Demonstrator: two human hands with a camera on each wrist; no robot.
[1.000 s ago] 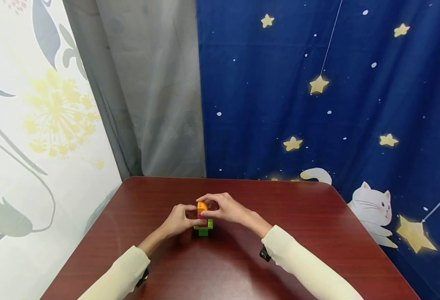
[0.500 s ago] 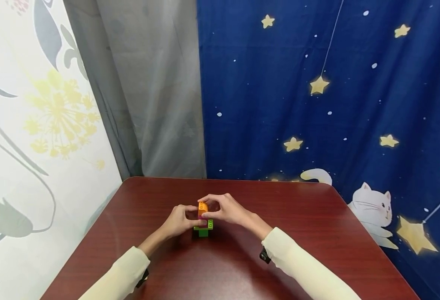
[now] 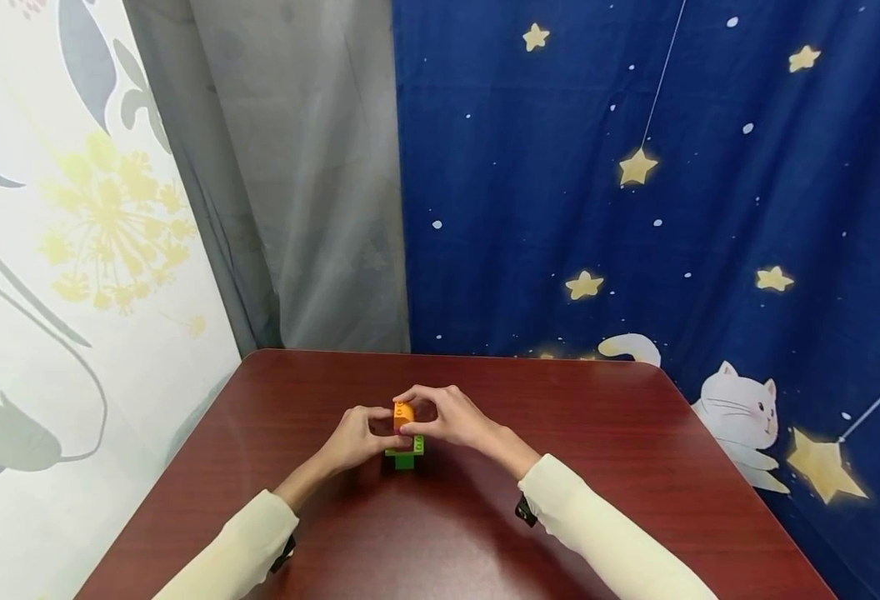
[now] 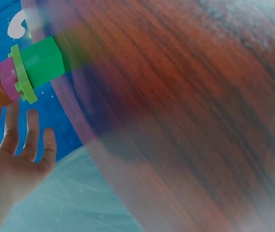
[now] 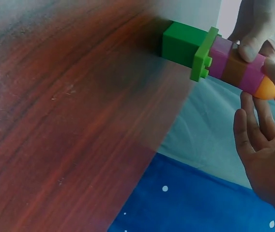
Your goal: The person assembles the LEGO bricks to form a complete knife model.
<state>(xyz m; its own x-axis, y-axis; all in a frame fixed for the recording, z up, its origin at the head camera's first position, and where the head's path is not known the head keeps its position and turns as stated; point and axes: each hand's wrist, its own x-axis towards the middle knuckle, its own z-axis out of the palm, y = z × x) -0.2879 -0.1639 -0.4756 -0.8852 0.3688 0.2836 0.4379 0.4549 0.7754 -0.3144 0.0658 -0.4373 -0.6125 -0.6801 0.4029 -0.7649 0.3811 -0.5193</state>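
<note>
A stack of toy building bricks stands upright on the table, a dark green brick (image 5: 182, 43) at its base. Above that come a wider light green plate (image 5: 204, 54), a pink brick (image 5: 220, 57), a brown brick (image 5: 234, 66) and another pink brick (image 5: 252, 75). Topping it is a rounded orange brick (image 3: 404, 414). My left hand (image 3: 352, 439) pinches the stack's upper middle between thumb and fingers. With thumb and index finger, my right hand (image 3: 451, 418) grips the orange brick from the right; its other fingers are spread in the right wrist view.
The stack stands on a dark red wooden table (image 3: 560, 483), towards its far side. Behind the table hang a grey curtain (image 3: 320, 208) and a blue star-patterned curtain (image 3: 500, 208). A white flower-patterned panel (image 3: 72, 350) rises on the left.
The head view has shifted very slightly. Both hands keep the same hold on the stack, with hardly any visible movement.
</note>
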